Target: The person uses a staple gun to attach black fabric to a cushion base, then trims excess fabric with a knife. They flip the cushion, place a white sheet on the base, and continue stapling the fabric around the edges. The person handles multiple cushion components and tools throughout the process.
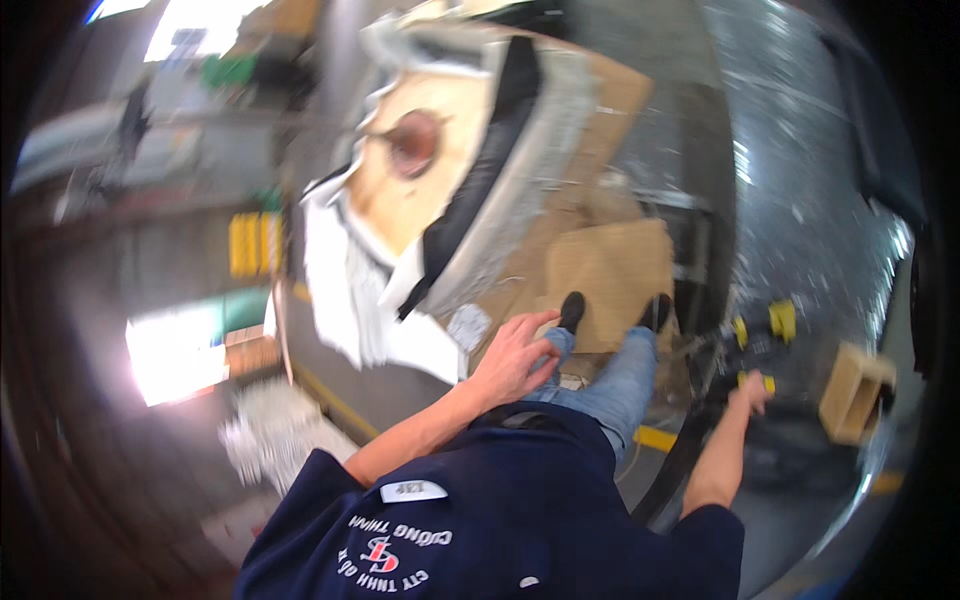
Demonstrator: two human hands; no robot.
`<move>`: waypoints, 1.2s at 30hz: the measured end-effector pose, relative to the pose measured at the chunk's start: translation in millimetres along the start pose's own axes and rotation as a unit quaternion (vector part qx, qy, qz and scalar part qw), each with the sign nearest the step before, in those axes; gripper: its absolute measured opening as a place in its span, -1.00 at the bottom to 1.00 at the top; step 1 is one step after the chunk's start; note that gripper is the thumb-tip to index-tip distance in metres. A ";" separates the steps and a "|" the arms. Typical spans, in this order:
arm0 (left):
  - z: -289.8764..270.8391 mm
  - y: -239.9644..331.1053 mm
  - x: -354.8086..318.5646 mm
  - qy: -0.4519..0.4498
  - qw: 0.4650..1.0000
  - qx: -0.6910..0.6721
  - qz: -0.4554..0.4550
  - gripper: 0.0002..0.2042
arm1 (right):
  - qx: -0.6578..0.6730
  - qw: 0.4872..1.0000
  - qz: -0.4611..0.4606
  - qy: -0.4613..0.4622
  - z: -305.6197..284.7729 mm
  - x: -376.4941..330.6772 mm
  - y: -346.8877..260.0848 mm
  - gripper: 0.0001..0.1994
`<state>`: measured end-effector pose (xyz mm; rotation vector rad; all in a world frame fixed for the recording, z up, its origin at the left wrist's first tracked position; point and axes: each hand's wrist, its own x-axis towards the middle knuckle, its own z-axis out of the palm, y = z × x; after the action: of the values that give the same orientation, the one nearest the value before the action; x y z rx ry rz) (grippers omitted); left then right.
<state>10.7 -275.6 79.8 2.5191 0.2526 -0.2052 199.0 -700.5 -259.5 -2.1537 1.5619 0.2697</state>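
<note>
Left hand (512, 352) spread open over the left knee, fingers apart, gripping nothing, just beside the lower edge of the brown cardboard sheet (610, 275) underfoot; cardboard probably light, stiff yet bendable, best taken by an edge; further right, right hand (750, 390) closed around a yellow-and-black tool handle (752, 380), likely rigid and easy to hold; small cardboard box (850, 392) near it on the shiny floor (810, 200).

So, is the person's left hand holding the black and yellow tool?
No, the left hand is open with spread fingers above the knee, and it is the right hand that reaches to the black and yellow tool.
</note>
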 end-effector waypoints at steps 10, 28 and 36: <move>-42.1 -12.4 -54.6 0.196 0.940 0.103 -0.260 -0.63 | -0.051 0.975 -0.185 -0.112 79.9 21.4 -101.9 -0.04; -143.5 -273.8 -2.2 -0.017 0.936 0.125 -0.327 -0.53 | 0.193 0.918 -0.301 -0.169 35.4 7.0 -20.7 -0.22; -145.5 -322.4 -31.5 0.039 0.996 0.009 -0.086 -0.74 | 0.219 0.850 -0.274 -0.393 -18.3 -161.1 24.1 -0.63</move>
<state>-79.5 64.0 28.2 2.5275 0.5015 -0.1779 120.4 -579.1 -182.4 -1.6849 0.4581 0.4688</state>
